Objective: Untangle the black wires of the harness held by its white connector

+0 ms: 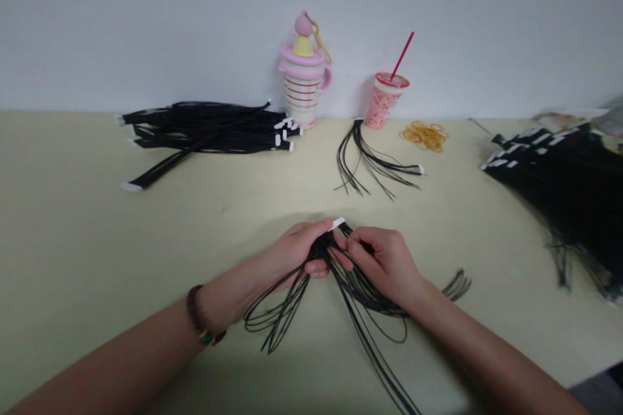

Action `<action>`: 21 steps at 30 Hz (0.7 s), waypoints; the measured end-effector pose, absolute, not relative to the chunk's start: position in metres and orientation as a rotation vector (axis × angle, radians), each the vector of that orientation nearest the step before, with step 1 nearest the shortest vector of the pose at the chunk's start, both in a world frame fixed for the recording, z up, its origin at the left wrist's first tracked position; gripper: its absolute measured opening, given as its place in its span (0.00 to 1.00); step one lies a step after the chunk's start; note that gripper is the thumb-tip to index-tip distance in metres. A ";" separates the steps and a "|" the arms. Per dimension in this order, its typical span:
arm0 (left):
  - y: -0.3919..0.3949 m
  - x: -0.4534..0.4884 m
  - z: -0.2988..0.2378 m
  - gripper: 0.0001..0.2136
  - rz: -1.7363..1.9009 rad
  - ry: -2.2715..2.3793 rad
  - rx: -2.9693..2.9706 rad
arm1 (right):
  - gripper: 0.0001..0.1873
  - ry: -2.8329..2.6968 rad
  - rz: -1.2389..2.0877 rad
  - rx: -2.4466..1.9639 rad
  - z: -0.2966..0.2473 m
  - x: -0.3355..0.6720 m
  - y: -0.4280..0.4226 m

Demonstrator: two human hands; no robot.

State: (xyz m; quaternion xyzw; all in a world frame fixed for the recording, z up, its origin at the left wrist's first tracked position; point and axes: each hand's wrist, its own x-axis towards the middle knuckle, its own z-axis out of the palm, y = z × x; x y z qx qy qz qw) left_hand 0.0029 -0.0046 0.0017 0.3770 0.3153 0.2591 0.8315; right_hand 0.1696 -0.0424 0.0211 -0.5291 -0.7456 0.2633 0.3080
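Note:
Low in the middle of the table, my left hand point(296, 253) is closed round a bundle of thin black cords point(350, 285), with a small white tag sticking out past its fingertips. My right hand point(384, 262) pinches the same cords right beside the left, fingers pressed together. Loose loops of the cords trail toward me over the pale tabletop point(97, 259). A beaded bracelet point(200, 321) sits on my left wrist.
A stack of bundled black cords with white tags point(204, 130) lies at the back left, a larger pile point(564, 181) at the right edge. Loose cords point(370, 162), yellow rubber bands point(424, 135), a striped pink mug point(304, 81) and a pink cup with straw point(385, 98) stand by the wall.

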 end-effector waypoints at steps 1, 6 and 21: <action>-0.006 0.003 0.002 0.16 0.553 0.678 0.832 | 0.14 -1.971 0.688 -1.401 0.021 0.170 -0.043; -0.007 0.004 0.003 0.18 0.545 0.714 0.924 | 0.13 -1.972 0.707 -1.423 0.019 0.169 -0.043; 0.009 -0.003 0.006 0.18 0.683 0.770 0.917 | 0.09 -0.807 1.898 -1.006 0.048 0.225 -0.022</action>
